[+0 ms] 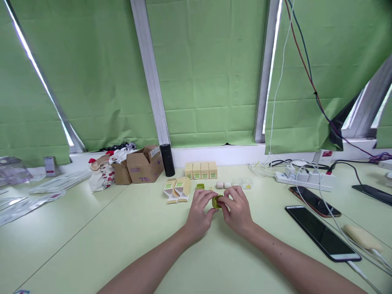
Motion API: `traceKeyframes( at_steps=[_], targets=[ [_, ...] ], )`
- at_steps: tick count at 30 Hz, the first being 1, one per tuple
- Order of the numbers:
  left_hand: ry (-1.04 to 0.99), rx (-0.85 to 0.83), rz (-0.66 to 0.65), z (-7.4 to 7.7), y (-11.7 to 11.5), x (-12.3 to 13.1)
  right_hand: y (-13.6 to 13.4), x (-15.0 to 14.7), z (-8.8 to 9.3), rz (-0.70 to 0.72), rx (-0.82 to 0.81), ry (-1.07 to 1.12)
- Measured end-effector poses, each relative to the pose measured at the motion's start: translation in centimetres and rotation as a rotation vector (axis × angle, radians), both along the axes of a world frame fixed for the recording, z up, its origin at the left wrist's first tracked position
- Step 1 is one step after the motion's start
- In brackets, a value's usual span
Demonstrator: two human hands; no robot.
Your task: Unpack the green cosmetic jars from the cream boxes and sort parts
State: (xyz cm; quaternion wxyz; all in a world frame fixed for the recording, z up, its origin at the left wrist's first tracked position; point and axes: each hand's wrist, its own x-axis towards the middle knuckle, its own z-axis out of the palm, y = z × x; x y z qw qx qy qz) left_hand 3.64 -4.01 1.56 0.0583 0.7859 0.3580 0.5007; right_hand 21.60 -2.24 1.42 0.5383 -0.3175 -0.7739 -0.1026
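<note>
Left hand point(198, 214): fingers above, thumb below, pinching the green case by its edge; best used as the steadying clamp.
Right hand point(238, 210): thumb and forefinger drawn together at the case; whether they grip its rim or something inside cannot be told.
Green case point(217, 202): tilted, between both hands over the bench point(153, 253); a light grip should suit its thin-looking wall, the fingertips working straight into the opening.
Second green piece point(200, 186): on the bench just beyond the left hand; knuckles should clear it.
Pale cylinders point(219, 185): two, just beyond the right hand; likely to roll if brushed.
Opened cartons point(183, 188): two, left of the second green piece.
Carton row point(204, 169): four side by side, behind.
</note>
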Motion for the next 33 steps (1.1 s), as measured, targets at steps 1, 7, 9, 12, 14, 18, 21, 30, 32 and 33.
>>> traceKeyframes(
  at_steps=[1,7,9,12,14,18,21,30,32,33],
  targets=[
    [0.006,0.005,0.0,0.0,0.0,0.0,-0.04,-0.02,0.05,0.0,0.001,0.0],
    [0.031,0.015,0.016,-0.04,0.01,0.06,-0.07,-0.04,0.2,0.004,0.024,-0.023],
    [0.037,0.026,0.024,-0.04,0.02,0.09,-0.03,-0.03,0.17,0.0,0.032,-0.031],
    [0.043,0.042,0.031,0.0,0.02,0.13,0.03,-0.04,0.11,-0.001,0.05,-0.026],
    [0.047,0.049,0.033,0.01,0.03,0.14,0.04,-0.07,0.1,0.0,0.061,-0.017],
    [0.056,0.054,0.048,-0.08,0.06,0.13,0.06,-0.13,0.1,0.003,0.07,-0.016],
    [0.06,0.054,0.064,-0.19,0.12,0.09,0.12,-0.13,-0.01,-0.001,0.067,-0.018],
    [0.061,0.055,0.09,-0.16,0.23,0.04,0.2,-0.12,-0.16,0.005,0.067,-0.016],
    [0.059,0.058,0.094,-0.07,0.18,0.09,0.11,-0.14,0.01,0.009,0.079,-0.012],
    [0.057,0.06,0.095,-0.04,0.17,0.11,0.05,-0.15,0.09,0.01,0.082,-0.009]
  ],
)
